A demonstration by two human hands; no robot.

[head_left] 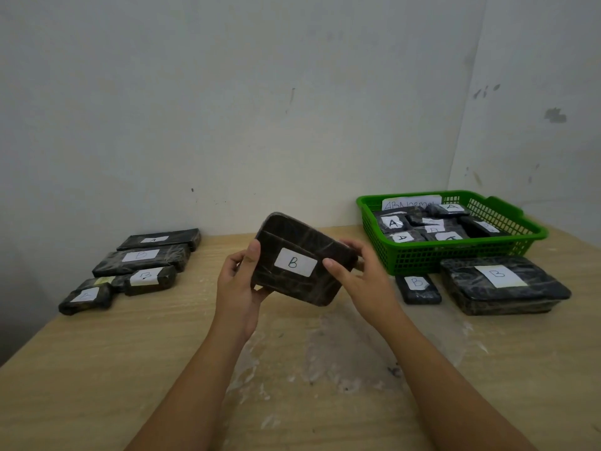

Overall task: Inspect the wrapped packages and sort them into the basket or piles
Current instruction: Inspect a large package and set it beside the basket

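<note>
Gripping the B-labelled package [300,265], both hands [239,284] [357,271] are inspecting it — next, probably the B pile [500,284].

A table [97,369] stands against a wall [227,109]. Above its middle, a package [302,262] is held tilted between two hands: the left hand [240,284] on its left edge, the right hand [354,271] on its right edge. At far left lies a pile [136,265] of packages, set one before another from the wall toward the table's edge. At far right sits a basket [455,252] with several packages [432,227] inside and a sign [411,202] against its back wall. Just before the basket lie a small package [419,289] and, to its right, a large package [500,284].
</note>
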